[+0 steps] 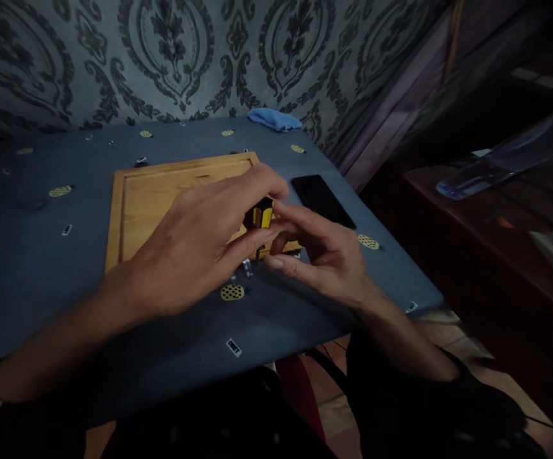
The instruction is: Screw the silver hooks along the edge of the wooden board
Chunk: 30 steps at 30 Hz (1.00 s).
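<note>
My left hand (200, 245) and my right hand (317, 252) meet above the near right corner of a wooden tray (137, 204). Both pinch a small yellow and black object (262, 215) between their fingertips; what it is I cannot make out. The left thumb and forefinger wrap around it from the left. The right fingers close on it from the right, partly hiding it. The hands hover just above the blue patterned tablecloth (32, 255).
A black phone (322, 199) lies right of the tray. A blue cloth (273, 118) sits at the table's far edge by the patterned wall. Small metal bits (248, 268) lie under the hands. A dark wooden shelf (496, 223) stands to the right.
</note>
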Motion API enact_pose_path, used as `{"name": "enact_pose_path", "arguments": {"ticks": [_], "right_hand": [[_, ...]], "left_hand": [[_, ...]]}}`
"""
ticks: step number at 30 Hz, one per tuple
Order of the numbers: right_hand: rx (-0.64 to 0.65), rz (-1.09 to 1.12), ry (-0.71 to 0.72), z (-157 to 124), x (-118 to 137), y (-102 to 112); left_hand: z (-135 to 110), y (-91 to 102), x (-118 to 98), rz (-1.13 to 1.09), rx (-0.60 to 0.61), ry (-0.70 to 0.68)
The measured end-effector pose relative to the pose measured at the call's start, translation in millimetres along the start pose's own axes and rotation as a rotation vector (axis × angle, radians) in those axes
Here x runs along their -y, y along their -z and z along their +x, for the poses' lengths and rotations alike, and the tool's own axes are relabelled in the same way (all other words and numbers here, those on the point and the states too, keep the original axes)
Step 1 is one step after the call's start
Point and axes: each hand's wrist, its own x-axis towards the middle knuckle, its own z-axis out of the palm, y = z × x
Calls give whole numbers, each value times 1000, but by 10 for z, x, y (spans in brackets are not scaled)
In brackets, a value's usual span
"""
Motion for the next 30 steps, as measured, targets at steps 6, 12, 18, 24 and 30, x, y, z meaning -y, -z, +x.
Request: {"name": "enact_pose_path", "arguments": {"ticks": [6,12,18,24,30], "right_hand": [[68,136,-97,167,115,-38],[-199,44,-104,177,-68,-58],[-385,-10,-61,97,-229,-170],[-432,95,-33,44,-239,-220],[-465,144,-86,21,-217,-256]], "left_hand": [[-47,-72,23,-194,-44,96],[-317,-246,197,-13,100,178],[-438,-484,160,326,313,177],[-406,-602,144,411,385,218],[-415,-666,147,427,371,245]]}}
